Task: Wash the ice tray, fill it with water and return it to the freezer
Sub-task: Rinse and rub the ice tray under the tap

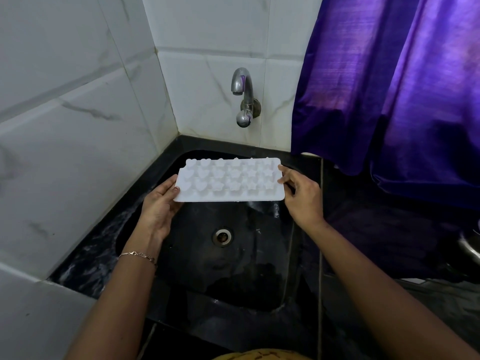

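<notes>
A person holds a white ice tray level over a black stone sink, its heart and star moulds showing. The left hand, a thin bracelet at its wrist, grips the tray's left end, thumb on top. The right hand pinches the right end. A steel tap juts from the white tiled wall beyond the tray, with the drain below. A purple curtain hangs at right. A metal object at the frame's edge, perhaps a pot, is too cropped to identify.

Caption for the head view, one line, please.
Left hand and right hand hold a white ice tray over the black sink.
</notes>
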The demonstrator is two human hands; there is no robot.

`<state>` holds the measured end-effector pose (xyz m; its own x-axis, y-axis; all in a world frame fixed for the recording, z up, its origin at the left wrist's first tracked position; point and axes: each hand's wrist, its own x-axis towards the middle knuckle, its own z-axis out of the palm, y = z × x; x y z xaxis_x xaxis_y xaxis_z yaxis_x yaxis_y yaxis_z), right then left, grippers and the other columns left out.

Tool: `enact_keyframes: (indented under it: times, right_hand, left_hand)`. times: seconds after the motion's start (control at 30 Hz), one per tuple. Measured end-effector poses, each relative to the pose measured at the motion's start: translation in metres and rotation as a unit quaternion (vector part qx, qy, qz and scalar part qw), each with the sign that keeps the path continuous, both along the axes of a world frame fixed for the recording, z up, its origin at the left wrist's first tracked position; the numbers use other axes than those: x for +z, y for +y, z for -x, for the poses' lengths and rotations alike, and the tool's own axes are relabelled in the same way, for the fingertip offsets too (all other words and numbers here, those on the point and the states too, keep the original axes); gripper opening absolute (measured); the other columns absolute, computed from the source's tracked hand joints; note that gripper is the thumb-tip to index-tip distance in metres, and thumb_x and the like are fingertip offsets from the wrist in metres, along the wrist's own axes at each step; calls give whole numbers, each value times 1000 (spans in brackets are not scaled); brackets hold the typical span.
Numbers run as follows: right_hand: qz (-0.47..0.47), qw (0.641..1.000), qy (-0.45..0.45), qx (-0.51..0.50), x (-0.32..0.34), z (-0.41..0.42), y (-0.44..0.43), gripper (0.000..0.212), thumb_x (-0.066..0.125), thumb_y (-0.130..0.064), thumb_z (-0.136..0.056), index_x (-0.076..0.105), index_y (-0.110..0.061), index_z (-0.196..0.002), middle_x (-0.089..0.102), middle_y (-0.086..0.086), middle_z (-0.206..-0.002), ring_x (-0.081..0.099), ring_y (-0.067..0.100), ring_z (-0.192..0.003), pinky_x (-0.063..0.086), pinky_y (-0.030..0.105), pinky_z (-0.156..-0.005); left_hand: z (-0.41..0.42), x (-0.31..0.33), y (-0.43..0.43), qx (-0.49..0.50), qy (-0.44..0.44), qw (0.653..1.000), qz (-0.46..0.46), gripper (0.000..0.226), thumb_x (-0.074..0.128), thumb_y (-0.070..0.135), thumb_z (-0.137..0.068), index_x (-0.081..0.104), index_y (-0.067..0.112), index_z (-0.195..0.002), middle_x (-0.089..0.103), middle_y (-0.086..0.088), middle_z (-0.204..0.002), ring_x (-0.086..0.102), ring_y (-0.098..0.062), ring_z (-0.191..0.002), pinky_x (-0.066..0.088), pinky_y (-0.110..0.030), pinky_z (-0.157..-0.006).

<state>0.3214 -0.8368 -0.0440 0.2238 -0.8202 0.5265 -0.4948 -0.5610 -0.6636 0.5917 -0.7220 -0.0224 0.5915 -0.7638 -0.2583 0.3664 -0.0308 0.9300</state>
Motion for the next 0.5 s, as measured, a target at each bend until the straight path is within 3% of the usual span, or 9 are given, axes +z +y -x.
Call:
enact_keyframes:
  times: [0.1,0.17,0.33,0.4,0.5]
  right_hand:
    - [-21,999,-18,16,-3,2,-2,19,67,5,-84,67,-9,-97,67,1,-123,62,5,-105,53,23,-90]
    - [-56,997,-41,33,-1,4,-3,23,66,3,-86,68,-9,-105,66,0,-124,63,8,-111,52,25,-94]
    - [-85,995,-57,21,11,14,-6,27,66,0,-88,72,-16,-109,72,-4,-108,67,4,-99,53,21,-90]
    - [-87,993,-74,12,17,17,-7,23,66,-3,-88,72,-13,-109,72,-5,-100,67,3,-91,53,19,-86]
    - [-95,991,-99,-10,20,22,-6,24,67,-3,-87,71,-10,-110,68,-13,-94,64,-7,-87,51,12,-82]
  left_hand:
    - [-1,-1,1,-8,-2,1000,-12,34,52,3,-95,58,11,-128,68,-2,-115,66,-12,-97,56,-22,-76]
    - [-2,-1,2,-16,-4,1000,-18,32,53,8,-95,61,13,-126,69,-2,-116,66,-13,-100,55,-22,-75]
    - [-5,5,3,-57,13,997,-42,26,41,27,-98,66,24,-104,69,4,-112,60,-14,-112,37,-33,-99]
    - [-4,6,0,-78,5,996,-50,29,37,27,-98,63,28,-111,66,10,-118,55,-15,-117,31,-36,-104]
    - [2,7,-9,-88,-34,994,-63,35,43,20,-95,61,31,-123,60,15,-126,54,-13,-115,36,-34,-97]
